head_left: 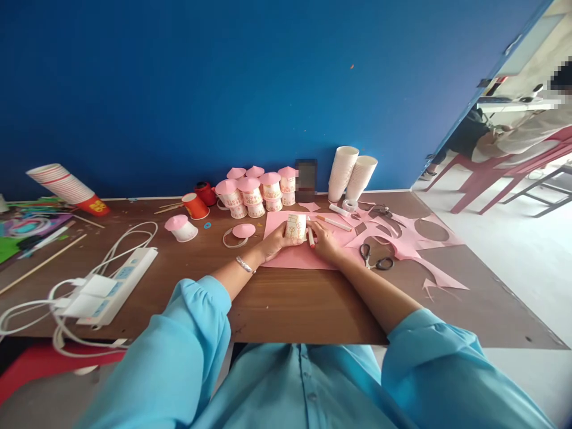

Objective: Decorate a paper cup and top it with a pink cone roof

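Observation:
A white paper cup [295, 227] with line drawings of flowers and a window on its side is gripped in my left hand [275, 243], over the pink paper sheet [286, 257]. Close by on its right, my right hand [325, 241] has its fingers closed around a white marker [310, 232] with an orange end. A second orange-and-white marker [334, 224] lies on the paper just beyond that hand. Black-handled scissors [376, 260] rest on the table to the right.
Decorated cups with pink cone roofs [250, 192] stand behind my hands, and stacked white cups [344, 173] by the blue wall. Cut pink scraps [406, 238] spread rightward. A power strip [120, 289] with cables lies left. People sit at far right.

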### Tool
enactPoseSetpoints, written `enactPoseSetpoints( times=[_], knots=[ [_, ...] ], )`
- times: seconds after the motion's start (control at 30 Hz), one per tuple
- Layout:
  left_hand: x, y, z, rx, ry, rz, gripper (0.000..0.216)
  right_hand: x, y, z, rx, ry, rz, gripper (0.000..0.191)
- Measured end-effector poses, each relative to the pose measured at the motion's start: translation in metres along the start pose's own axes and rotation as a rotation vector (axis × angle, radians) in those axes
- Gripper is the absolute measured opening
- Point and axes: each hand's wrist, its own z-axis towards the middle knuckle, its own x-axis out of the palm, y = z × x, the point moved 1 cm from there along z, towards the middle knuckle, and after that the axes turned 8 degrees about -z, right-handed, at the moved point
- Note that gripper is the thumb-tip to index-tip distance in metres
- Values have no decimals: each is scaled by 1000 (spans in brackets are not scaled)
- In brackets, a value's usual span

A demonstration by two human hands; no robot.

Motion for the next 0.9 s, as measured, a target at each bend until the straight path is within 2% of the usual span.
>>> enactPoseSetpoints(
  times=[0.17,0.37,0.6,0.9],
  knots=[
    [-9,7,-6,-85,-143,8,68,-30,-20,23,-12,-69,-170,45],
    [-14,14,-11,-71,-193,6,75,-58,-48,79,-233,30,-375,39],
    [-14,14,-14,-82,-182,13,75,-57,-68,118,-376,106,-527,43],
    [-17,14,-13,-124,-163,4,74,-49,-85,130,-415,128,-629,43]
  ],
)
